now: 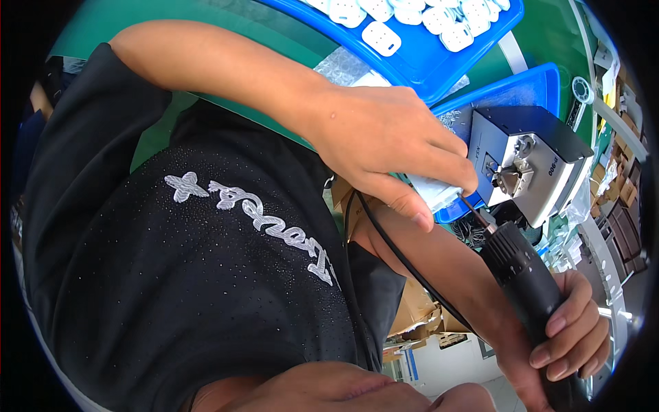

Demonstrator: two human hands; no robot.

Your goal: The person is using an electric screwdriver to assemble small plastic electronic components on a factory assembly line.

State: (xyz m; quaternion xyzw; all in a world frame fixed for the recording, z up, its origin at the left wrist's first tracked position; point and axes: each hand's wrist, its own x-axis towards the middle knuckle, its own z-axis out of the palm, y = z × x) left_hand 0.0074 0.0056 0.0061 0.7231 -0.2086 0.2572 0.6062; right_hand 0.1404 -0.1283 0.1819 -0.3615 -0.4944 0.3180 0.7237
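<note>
Thumb and fingers of the left hand (395, 134) pinch a white part (436, 194) beside the box (528, 125). The right hand (573, 336) wraps its grip around a black driver (520, 278), its bit at the part's edge; a blue tray (425, 74) of white pieces (381, 39) sits on the bench (226, 29).

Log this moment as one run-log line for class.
left hand: holds white piece; right hand: grips black electric screwdriver, bit at that piece; nearby: blue tray of white plastic housings, screw feeder
</note>
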